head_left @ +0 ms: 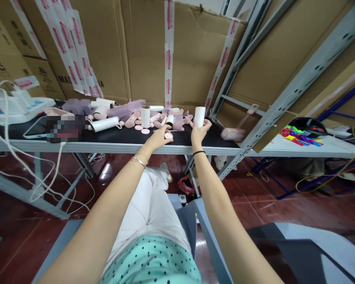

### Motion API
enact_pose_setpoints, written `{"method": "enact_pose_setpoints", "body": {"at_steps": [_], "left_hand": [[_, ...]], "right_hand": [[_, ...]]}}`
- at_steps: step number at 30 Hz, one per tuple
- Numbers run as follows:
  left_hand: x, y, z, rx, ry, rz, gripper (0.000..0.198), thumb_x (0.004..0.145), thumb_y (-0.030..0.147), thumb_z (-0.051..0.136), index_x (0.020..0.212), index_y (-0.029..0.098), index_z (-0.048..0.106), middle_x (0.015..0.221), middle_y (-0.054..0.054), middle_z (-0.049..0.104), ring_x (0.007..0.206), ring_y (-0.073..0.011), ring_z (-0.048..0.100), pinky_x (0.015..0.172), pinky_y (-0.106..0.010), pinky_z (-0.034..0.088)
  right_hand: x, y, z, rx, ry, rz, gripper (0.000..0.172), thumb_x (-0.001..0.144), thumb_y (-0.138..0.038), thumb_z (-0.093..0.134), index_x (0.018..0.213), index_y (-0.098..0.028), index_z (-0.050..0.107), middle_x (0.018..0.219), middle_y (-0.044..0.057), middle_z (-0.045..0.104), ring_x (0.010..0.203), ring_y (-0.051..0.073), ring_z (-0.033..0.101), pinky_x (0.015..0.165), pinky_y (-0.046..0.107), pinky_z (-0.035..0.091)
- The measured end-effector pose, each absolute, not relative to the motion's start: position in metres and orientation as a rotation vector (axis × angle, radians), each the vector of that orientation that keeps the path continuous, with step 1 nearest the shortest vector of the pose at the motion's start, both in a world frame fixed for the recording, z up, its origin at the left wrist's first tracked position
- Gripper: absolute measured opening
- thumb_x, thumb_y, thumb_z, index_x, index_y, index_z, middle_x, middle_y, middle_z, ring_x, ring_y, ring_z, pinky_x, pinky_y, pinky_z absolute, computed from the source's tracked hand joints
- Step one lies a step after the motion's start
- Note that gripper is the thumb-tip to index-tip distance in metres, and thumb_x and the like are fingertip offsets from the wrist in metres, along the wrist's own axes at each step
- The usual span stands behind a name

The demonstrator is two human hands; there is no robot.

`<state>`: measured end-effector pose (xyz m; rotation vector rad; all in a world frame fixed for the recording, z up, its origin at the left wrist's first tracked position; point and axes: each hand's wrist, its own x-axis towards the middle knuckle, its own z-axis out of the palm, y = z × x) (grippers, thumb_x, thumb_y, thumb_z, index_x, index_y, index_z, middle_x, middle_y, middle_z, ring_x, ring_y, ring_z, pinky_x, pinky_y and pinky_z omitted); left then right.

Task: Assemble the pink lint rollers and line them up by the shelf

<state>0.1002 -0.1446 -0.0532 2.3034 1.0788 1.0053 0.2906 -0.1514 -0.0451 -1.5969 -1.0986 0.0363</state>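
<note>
Projecting above right grip (198, 133), white tube (199, 115) seemingly held low

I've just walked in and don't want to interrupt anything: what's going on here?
The person's right hand grips a white tube upright, while the left hand holds a round pink piece near the front edge of the black benchtop. The two things are apart. Behind the left hand, a second white tube stands on its own, with loose pink discs in front of it. More white tubes lie on their sides among the jumble.
</note>
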Motion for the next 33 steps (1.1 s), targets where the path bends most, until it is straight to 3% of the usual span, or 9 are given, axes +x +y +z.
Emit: {"method": "enact_pose_setpoints", "body": {"at_steps": [3, 7, 11, 17, 22, 28, 33], "left_hand": [[0.1, -0.142, -0.054, 2.223, 1.093, 1.07, 0.073, 0.07, 0.018, 0.075, 0.135, 0.011, 0.043, 0.118, -0.015, 0.067, 0.104, -0.0228, 0.065, 0.097, -0.039, 0.048], [0.1, -0.139, -0.053, 2.101, 1.081, 1.138, 0.076, 0.067, 0.014, 0.077, 0.136, 0.01, 0.043, 0.118, -0.015, 0.066, 0.103, -0.0215, 0.065, 0.095, -0.037, 0.049], [0.1, -0.135, -0.053, 1.974, 1.105, 1.255, 0.079, 0.066, 0.012, 0.079, 0.136, 0.004, 0.043, 0.12, -0.019, 0.064, 0.1, -0.0221, 0.065, 0.093, -0.037, 0.051], [0.098, -0.132, -0.057, 1.918, 1.054, 1.296, 0.08, 0.064, 0.007, 0.078, 0.137, 0.007, 0.045, 0.131, -0.022, 0.059, 0.112, -0.0262, 0.063, 0.095, -0.04, 0.052], [0.096, -0.128, -0.061, 1.932, 1.015, 1.315, 0.078, 0.068, 0.006, 0.074, 0.14, 0.012, 0.044, 0.133, -0.02, 0.06, 0.116, -0.0261, 0.062, 0.097, -0.04, 0.051], [0.098, -0.13, -0.066, 2.046, 0.99, 1.31, 0.081, 0.067, 0.005, 0.076, 0.141, 0.014, 0.046, 0.129, -0.017, 0.064, 0.107, -0.0238, 0.066, 0.099, -0.039, 0.049], [0.1, -0.139, -0.063, 2.12, 0.963, 1.246, 0.078, 0.066, 0.011, 0.08, 0.138, 0.011, 0.05, 0.126, -0.018, 0.064, 0.104, -0.025, 0.066, 0.098, -0.04, 0.049]], "right_hand": [[0.261, -0.146, -0.048, -1.245, -0.933, 0.352, 0.063, 0.092, -0.034, 0.034, 0.146, -0.01, 0.012, 0.136, 0.02, 0.046, 0.121, 0.019, 0.055, 0.102, 0.035, 0.045], [0.229, -0.137, -0.062, -0.902, -0.941, 0.623, 0.077, 0.073, -0.028, 0.062, 0.14, -0.018, 0.025, 0.125, 0.013, 0.056, 0.109, 0.018, 0.061, 0.096, 0.034, 0.05], [0.229, -0.135, -0.069, -0.84, -1.028, 0.811, 0.058, 0.061, -0.026, 0.071, 0.113, -0.02, 0.047, 0.111, 0.007, 0.063, 0.098, 0.018, 0.064, 0.088, 0.033, 0.054], [0.233, -0.138, -0.064, -0.771, -0.982, 0.988, 0.056, 0.058, -0.029, 0.076, 0.107, -0.02, 0.05, 0.107, 0.006, 0.067, 0.094, 0.02, 0.066, 0.069, 0.029, 0.059], [0.232, -0.138, -0.063, -0.741, -0.969, 1.018, 0.054, 0.057, -0.03, 0.077, 0.104, -0.021, 0.051, 0.106, 0.005, 0.067, 0.097, 0.02, 0.065, 0.07, 0.03, 0.059], [0.231, -0.14, -0.065, -0.768, -1.015, 0.984, 0.054, 0.057, -0.036, 0.075, 0.102, -0.022, 0.05, 0.102, 0.004, 0.066, 0.089, 0.019, 0.064, 0.071, 0.031, 0.056], [0.231, -0.14, -0.066, -0.786, -1.088, 0.991, 0.043, 0.058, -0.036, 0.071, 0.094, -0.019, 0.056, 0.092, 0.002, 0.066, 0.081, 0.016, 0.061, 0.073, 0.029, 0.052]]}}
